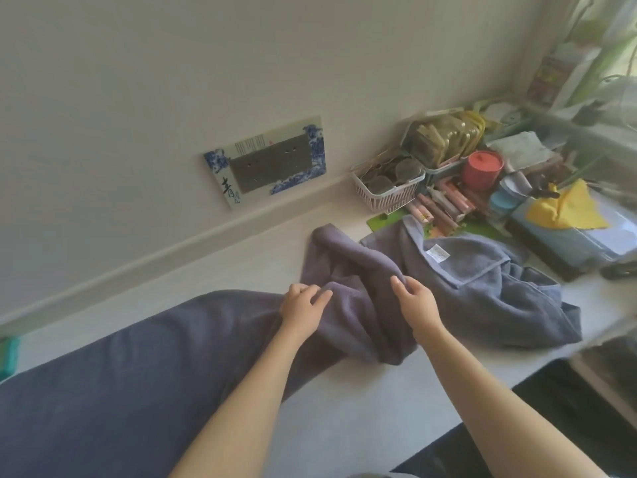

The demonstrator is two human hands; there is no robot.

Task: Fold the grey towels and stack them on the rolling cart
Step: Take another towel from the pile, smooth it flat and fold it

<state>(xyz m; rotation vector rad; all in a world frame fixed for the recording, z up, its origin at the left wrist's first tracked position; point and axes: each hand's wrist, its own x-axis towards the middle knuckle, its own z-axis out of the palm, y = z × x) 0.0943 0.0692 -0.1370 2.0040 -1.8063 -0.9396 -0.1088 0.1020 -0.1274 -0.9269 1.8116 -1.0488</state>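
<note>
At nine o'clock I am seeing a teal object (7, 357) poking in at the frame's edge, too cropped for me to tell what it is. A long grey towel (138, 367) is lying across the white countertop (344, 408), running from eight o'clock up toward the centre, where it is bunching into a rumpled ridge. At ten o'clock a socket panel (267, 167) with a blue-patterned surround is sitting on the wall.

Just left of centre, my left hand (301, 310) is resting on the bunched cloth, fingers curled and digging into the fabric. Just right of centre, my right hand (415, 301) is pinching a raised fold of the same towel, thumb and fingers closed on it.

At three o'clock a second grey towel (482, 281) is lying crumpled, a white label (437, 253) showing near its hemmed corner; it is touching the first towel at the middle.

At two o'clock clutter is crowding the counter: a pink basket (386, 191) of small round things, a red lidded pot (482, 169), a row of pinkish tubes (444, 205), and a yellow cloth (565, 210) on a blue box (579, 243). I cannot see any rolling cart.
</note>
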